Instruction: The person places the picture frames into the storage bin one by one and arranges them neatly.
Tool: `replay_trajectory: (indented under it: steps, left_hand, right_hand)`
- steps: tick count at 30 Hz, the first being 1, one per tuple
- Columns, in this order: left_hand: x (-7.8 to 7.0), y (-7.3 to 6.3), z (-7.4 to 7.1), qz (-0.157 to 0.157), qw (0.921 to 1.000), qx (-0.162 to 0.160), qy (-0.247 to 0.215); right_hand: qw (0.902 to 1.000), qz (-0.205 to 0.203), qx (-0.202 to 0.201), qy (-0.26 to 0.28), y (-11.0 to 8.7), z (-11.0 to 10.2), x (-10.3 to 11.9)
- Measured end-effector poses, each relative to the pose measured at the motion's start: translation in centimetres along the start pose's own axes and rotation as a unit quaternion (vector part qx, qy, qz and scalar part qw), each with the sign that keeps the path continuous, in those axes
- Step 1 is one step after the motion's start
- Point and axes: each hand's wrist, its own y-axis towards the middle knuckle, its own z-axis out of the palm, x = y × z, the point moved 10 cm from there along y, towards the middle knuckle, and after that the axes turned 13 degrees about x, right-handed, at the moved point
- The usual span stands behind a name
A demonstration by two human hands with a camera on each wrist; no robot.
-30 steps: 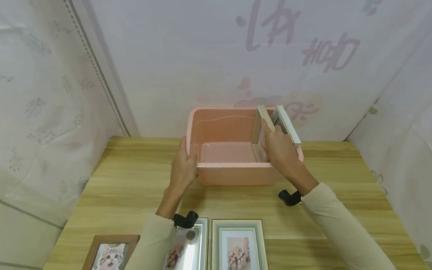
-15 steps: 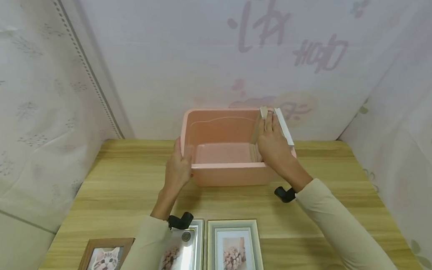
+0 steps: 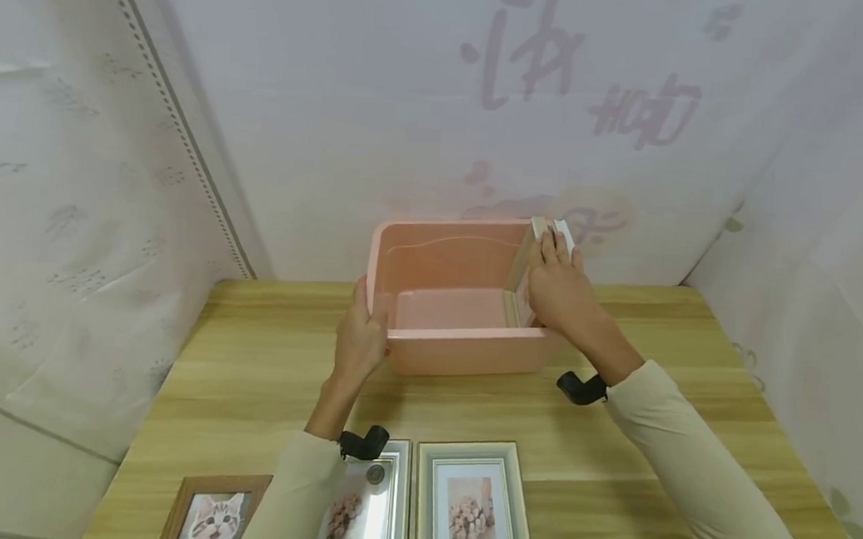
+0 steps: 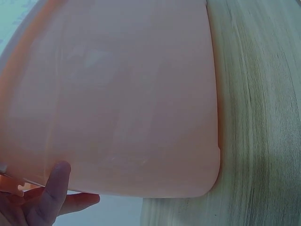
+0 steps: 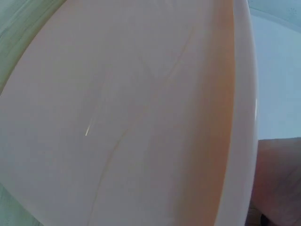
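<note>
A pink plastic tub point(image 3: 471, 354) sits on the wooden table, close to the back wall. My left hand point(image 3: 359, 344) grips its left rim; in the left wrist view the thumb point(image 4: 56, 181) lies against the outer wall. At the right end, a beige picture frame point(image 3: 523, 259) and a white picture frame point(image 3: 566, 233) stand on edge side by side in the tub. Across their top edges lie the extended fingers of my right hand point(image 3: 566, 300), whose thumb is hidden. The tub's outer wall point(image 5: 141, 117) fills most of the right wrist view.
Near the table's front lie a brown-framed kitten picture point(image 3: 214, 523), a silver frame point(image 3: 398, 501) partly under my left sleeve, and a pale frame with a flower picture point(image 3: 470, 514). Cloth-covered walls point(image 3: 321, 128) enclose the back and sides.
My right hand has gone from holding the beige frame's top edge to laying its fingers over both frames. The beige frame has shifted right, and the white one sits lower and nearer to it.
</note>
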Motion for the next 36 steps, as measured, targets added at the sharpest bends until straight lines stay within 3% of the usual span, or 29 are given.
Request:
replay_trajectory:
  steps: [10, 17, 22, 29, 36]
  left_hand:
    - [-0.2, 0.2, 0.0, 0.017, 0.9997, -0.008, 0.013]
    - [-0.2, 0.3, -0.2, 0.019, 0.9996, -0.014, 0.015]
    - [-0.5, 0.4, 0.0, 0.030, 0.9993, -0.014, 0.014]
    - [-0.5, 0.3, 0.0, 0.030, 0.9993, -0.015, 0.019]
    - [-0.5, 0.3, -0.1, 0.036, 0.9990, -0.015, 0.021]
  right_hand:
    - [0.9960, -0.041, -0.075, 0.024, -1.1, -1.5, -0.3]
    - [0.9890, -0.083, -0.092, 0.081, -2.3, -2.4, 0.1]
    - [0.9794, -0.126, -0.102, 0.120, -3.9, -3.0, 0.7]
    - [0.9682, -0.179, -0.080, 0.156, -6.1, -2.3, 2.4]
    - [0.9458, -0.245, -0.092, 0.192, -8.2, -1.6, 4.5]
